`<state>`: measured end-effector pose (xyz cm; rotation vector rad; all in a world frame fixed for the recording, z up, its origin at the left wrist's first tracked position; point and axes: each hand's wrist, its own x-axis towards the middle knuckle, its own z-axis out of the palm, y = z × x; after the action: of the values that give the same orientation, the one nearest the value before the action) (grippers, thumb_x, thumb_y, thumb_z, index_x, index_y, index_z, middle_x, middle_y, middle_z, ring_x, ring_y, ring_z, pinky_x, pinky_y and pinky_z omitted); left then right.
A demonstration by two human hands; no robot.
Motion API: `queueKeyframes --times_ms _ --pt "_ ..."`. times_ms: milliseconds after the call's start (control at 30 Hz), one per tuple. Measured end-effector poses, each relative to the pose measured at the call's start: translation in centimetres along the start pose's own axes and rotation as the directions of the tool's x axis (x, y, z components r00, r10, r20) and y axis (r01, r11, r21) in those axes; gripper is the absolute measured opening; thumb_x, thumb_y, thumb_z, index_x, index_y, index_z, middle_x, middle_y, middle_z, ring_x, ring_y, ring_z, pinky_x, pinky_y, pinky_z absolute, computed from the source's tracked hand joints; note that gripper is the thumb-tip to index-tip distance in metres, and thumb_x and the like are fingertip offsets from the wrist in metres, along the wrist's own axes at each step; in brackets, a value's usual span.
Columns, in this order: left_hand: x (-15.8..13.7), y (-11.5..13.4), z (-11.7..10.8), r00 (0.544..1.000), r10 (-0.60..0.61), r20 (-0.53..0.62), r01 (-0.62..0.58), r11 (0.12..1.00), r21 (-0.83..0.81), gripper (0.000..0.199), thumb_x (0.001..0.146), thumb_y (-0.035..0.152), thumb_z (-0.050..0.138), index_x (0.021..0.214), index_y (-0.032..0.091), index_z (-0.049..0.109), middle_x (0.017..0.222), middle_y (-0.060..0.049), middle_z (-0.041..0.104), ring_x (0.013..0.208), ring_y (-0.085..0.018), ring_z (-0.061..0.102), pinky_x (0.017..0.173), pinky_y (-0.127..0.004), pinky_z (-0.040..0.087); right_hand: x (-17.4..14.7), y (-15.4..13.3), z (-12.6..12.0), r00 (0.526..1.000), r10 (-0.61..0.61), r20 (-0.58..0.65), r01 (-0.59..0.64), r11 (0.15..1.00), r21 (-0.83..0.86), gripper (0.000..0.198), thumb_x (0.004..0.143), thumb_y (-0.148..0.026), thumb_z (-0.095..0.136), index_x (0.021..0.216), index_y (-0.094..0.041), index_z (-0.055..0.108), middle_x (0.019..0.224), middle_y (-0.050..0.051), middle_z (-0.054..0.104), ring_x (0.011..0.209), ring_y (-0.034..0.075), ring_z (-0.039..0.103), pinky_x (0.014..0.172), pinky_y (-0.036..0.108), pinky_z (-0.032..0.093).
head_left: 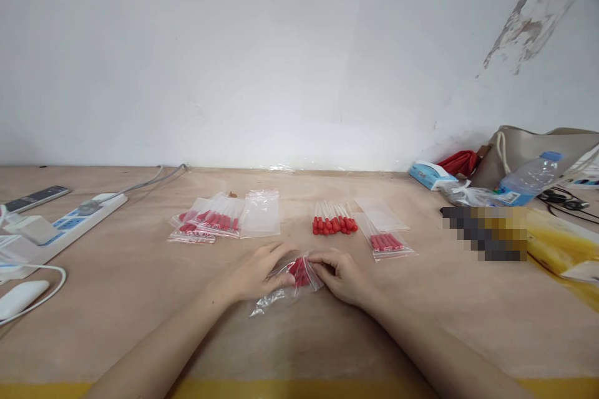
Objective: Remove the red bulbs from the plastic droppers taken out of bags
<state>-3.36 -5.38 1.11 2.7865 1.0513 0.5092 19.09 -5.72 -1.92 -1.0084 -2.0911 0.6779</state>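
Near the front middle of the table lies a clear plastic bag (276, 300) with red pieces (299, 271) in it. My left hand (262, 271) is closed on the bag's left part, thumb against the red pieces. My right hand (340, 274) pinches the same bag at its right side. Just beyond, a bunch of droppers with red bulbs (333, 224) and thin clear stems lies in rows. To the right is a zip bag of red pieces (386, 242), partly under a flat pale bag (381, 214). Filled zip bags (210, 218) overlap at the left, beside flat zip bags (260, 214).
At the left are a power strip (70, 224) with plugs and cables, a remote control (35, 198) and a white device (22, 299). A tissue pack (428, 176), a plastic bottle (533, 177), a grey bag (524, 146) and a yellow package (561, 240) stand at the right. A wall rises behind.
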Motion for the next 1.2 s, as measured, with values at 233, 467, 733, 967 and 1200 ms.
queueKeyframes --times_ms 233,467,733,967,1200 --pt "-0.8 1.0 0.7 0.996 -0.034 0.078 0.041 0.996 -0.078 0.053 0.078 0.034 0.056 0.126 0.019 0.039 0.124 -0.011 0.049 0.11 -0.024 0.049 0.088 -0.036 0.043 0.4 0.0 -0.4 0.993 0.089 0.082 -0.09 0.996 0.018 0.019 0.081 -0.027 0.048 0.085 -0.021 0.066 0.075 0.0 0.063 0.067 0.012 0.051 0.062 0.022 0.038" --pt "0.0 0.9 2.4 0.999 -0.002 -0.039 -0.007 0.971 -0.238 0.041 0.082 0.03 0.052 0.122 0.02 0.045 0.12 -0.008 0.053 0.111 -0.02 0.048 0.094 -0.038 0.04 0.2 0.4 -0.8 0.997 0.081 0.011 -0.082 0.991 0.103 0.019 0.07 -0.034 0.064 0.082 -0.019 0.064 0.086 0.002 0.058 0.074 0.013 0.051 0.065 0.022 0.039" --pt "0.1 0.6 2.6 0.998 0.024 -0.063 -0.04 0.962 -0.27 0.044 0.08 0.032 0.055 0.121 0.019 0.046 0.119 -0.01 0.054 0.111 -0.022 0.049 0.092 -0.04 0.04 0.2 -0.1 -0.7 1.0 0.023 0.02 -0.023 0.999 0.034 0.017 0.079 -0.028 0.053 0.089 -0.022 0.064 0.079 0.0 0.064 0.072 0.013 0.052 0.068 0.025 0.04" --pt "0.2 0.7 2.4 0.999 0.014 -0.051 -0.027 0.966 -0.258 0.042 0.081 0.034 0.053 0.12 0.019 0.047 0.118 -0.009 0.055 0.109 -0.021 0.05 0.091 -0.037 0.041 0.3 2.0 -1.9 0.977 0.197 0.083 -0.214 0.915 0.343 0.022 0.076 -0.037 0.056 0.085 -0.017 0.06 0.072 0.0 0.061 0.06 0.01 0.052 0.056 0.022 0.041" --pt "0.2 0.5 2.5 0.999 0.005 -0.033 -0.013 0.963 -0.269 0.043 0.08 0.035 0.054 0.12 0.02 0.047 0.118 -0.008 0.055 0.108 -0.02 0.051 0.091 -0.035 0.041 0.2 2.7 -3.3 0.92 0.333 0.208 -0.376 0.595 0.711 0.033 0.067 -0.038 0.067 0.089 -0.017 0.055 0.074 -0.001 0.06 0.064 0.008 0.056 0.065 0.025 0.046"
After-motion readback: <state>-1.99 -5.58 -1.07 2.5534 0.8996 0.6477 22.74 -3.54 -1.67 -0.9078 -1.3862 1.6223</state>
